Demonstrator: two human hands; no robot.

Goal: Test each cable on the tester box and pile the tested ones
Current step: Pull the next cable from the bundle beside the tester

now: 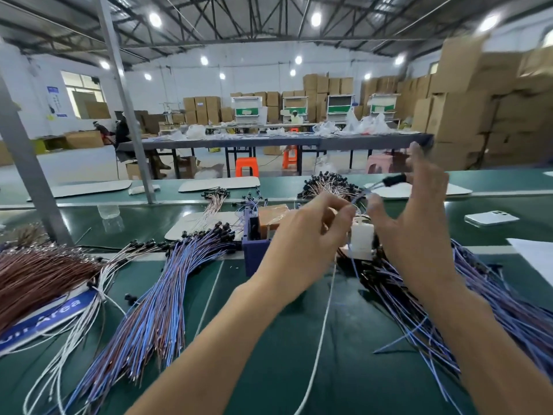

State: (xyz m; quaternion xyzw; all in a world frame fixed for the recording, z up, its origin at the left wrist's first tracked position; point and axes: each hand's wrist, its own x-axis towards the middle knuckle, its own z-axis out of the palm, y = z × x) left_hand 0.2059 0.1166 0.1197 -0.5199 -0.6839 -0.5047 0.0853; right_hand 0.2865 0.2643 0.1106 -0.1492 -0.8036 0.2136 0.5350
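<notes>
Blur smears the right hand: fingers spread straight, contact with the cable unclear. The left hand pinches that cable above the tester box, partly hiding it. Piled cables lie left of the box.

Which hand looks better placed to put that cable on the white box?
Left, likely: the left hand pinches the cable just above the white box, while the right hand is spread open beside it.

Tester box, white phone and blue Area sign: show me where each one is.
tester box (255, 256): head view, blue front wall.
white phone (490, 218): head view, middle of its back.
blue Area sign (31, 330): head view, blue band beside the lettering.
</notes>
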